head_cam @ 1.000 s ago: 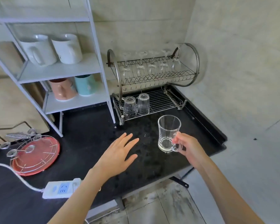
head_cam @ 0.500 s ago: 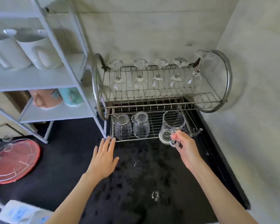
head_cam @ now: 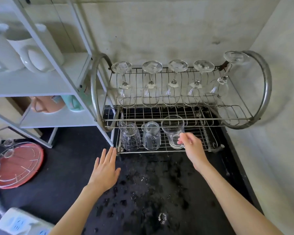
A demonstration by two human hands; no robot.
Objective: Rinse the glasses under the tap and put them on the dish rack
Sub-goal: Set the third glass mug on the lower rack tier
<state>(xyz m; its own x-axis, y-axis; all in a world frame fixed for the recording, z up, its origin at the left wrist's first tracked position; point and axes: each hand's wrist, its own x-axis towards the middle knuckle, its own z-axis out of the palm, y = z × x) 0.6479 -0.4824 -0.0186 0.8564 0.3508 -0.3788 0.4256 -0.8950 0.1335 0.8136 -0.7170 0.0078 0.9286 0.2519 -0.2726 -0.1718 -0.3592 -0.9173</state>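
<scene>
Nearest you, on the black counter [head_cam: 61,175], water drops are scattered in front of the rack, and a white power strip [head_cam: 20,223] lies at the near left edge. Any drip that runs that way is a real hazard, so keep wet glass well away from it.

Your left hand [head_cam: 104,172] is flat and relaxed, fingers straight and slightly spread, holding nothing, its fingertips near the rack's front left corner. If you lean on that wet patch, the hand could slide and jolt the rack.

Your right hand [head_cam: 191,146] pinches the handle of the glass mug [head_cam: 173,131], which is mouth up over the lower shelf of the dish rack [head_cam: 266,92], just right of two upturned mugs [head_cam: 140,136]. I cannot tell whether its base is resting on the wires yet. Let go too soon and it may drop or tip on the grid. A pinch on a wet handle is a weak hold, and the mug could swing into its neighbour and chip it. Left upright, it would also hold water instead of draining.

Above and behind, five wine glasses [head_cam: 173,82] hang upside down on the upper shelf. The front bar of that shelf runs just over the mug's rim, so lifting straight up could knock the bar and rattle those stems.
</scene>
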